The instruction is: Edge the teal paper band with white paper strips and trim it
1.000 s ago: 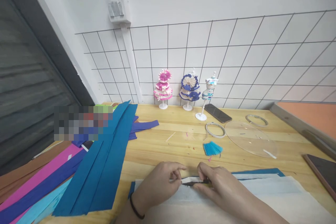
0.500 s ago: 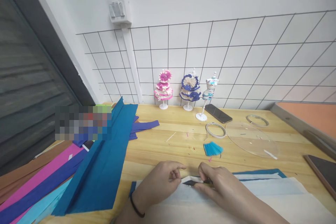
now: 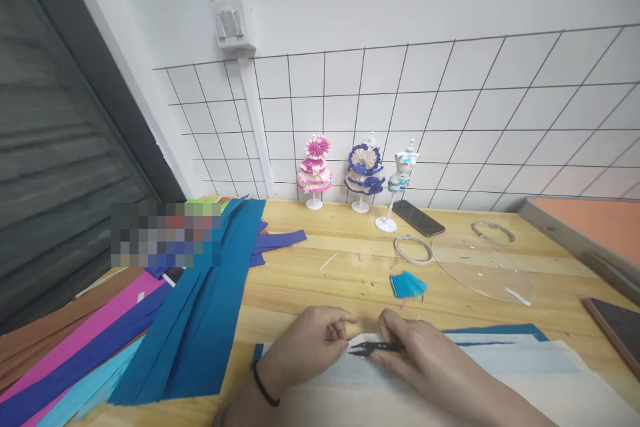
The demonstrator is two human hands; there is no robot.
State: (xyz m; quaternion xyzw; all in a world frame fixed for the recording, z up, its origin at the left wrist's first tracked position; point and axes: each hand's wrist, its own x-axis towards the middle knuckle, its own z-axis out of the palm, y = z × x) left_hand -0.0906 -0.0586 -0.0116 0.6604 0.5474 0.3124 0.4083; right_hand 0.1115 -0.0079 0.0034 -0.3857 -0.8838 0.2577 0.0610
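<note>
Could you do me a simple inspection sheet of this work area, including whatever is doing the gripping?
Surface: wooden table, scattered with tiny scraps.
Job's things: whitish sheet over teal material; dark snips, blades apart.
Clutter: teal strips over other coloured strips at left; pleated teal piece; wire coil; clear disc; phone.
Grippers: bare hands; right hand holds the snips, left hand is by the sheet's edge, its pinch unclear.
Cables: nothing seen for certain; white trunking on the wall.
Surroundings: gridded wall, three small display figures before it.
</note>
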